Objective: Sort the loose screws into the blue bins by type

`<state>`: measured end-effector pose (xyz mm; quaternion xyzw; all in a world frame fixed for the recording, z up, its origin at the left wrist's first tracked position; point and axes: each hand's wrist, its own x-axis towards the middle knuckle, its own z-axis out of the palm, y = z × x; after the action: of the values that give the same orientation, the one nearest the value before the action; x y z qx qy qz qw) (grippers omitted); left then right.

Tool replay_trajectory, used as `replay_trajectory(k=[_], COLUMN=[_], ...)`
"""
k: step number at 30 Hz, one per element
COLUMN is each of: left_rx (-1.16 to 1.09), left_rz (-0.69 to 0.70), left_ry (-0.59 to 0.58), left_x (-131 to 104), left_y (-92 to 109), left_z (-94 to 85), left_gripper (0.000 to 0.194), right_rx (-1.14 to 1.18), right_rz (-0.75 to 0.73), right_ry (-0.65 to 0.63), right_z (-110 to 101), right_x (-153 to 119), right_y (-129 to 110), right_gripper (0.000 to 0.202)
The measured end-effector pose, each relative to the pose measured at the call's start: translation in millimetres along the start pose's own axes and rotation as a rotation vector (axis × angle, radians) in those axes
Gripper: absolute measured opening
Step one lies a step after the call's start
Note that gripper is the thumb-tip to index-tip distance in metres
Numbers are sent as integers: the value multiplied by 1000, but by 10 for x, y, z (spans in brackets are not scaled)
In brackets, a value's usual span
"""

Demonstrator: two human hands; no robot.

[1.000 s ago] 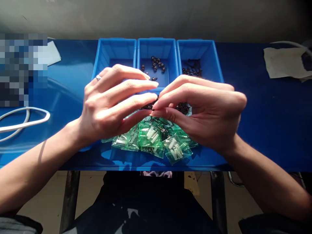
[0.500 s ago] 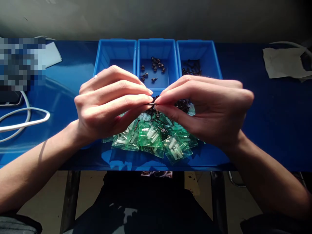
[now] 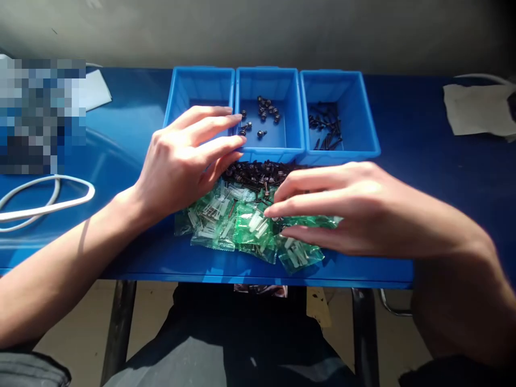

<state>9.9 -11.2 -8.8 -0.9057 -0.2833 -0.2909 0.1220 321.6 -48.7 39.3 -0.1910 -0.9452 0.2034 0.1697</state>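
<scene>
My left hand (image 3: 187,156) hovers at the front of the left and middle bins, fingers stretched out and nothing visible in them. Over the small green plastic packets (image 3: 213,215) is my right hand (image 3: 342,207), its thumb and forefinger apart. A pile of dark screws (image 3: 262,174) lies between the hands, partly on the packets. White plastic plugs (image 3: 258,221) show through the clear green film. The middle blue bin (image 3: 288,134) holds several short dark screws with round heads (image 3: 266,107). Longer, thin dark screws (image 3: 330,126) lie in the right blue bin (image 3: 360,134).
The left blue bin (image 3: 203,86) is partly covered by my left hand. A white cable (image 3: 60,203) loops across the blue table (image 3: 403,215) at left, near a blurred patch. Pale paper (image 3: 471,110) lies at far right. Behind the table rises a grey wall (image 3: 258,32).
Both hands pinched a small dark screw together; now they are apart and it cannot be made out. My right hand moved down over the packets; my left fingers spread by the bins.
</scene>
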Motion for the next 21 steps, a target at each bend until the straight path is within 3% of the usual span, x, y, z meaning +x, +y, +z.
replay_trajectory(k=[2, 4, 8, 11, 15, 19, 21], left_rx=[-2, -4, -4, -5, -2, 3, 2], left_rz=[10, 21, 26, 24, 25, 6, 8], left_ry=[6, 12, 22, 8, 3, 13, 10], left_x=[-1, 4, 8, 4, 0, 3, 2], left_y=[-4, -8, -17, -21, -17, -5, 0], left_z=[7, 8, 4, -7, -7, 5, 3], left_gripper=[22, 22, 21, 22, 23, 20, 20], right_rx=[-25, -73, -103, -38, 213, 638, 715], right_rz=[23, 30, 25, 25, 92, 262, 354], right_ry=[-88, -96, -61, 55, 294, 278, 337], right_z=[80, 153, 205, 169, 94, 56, 70], right_x=[20, 30, 37, 52, 86, 120, 145], right_y=[-35, -24, 28, 41, 31, 38, 58], right_gripper=[16, 19, 24, 21, 11, 8, 12])
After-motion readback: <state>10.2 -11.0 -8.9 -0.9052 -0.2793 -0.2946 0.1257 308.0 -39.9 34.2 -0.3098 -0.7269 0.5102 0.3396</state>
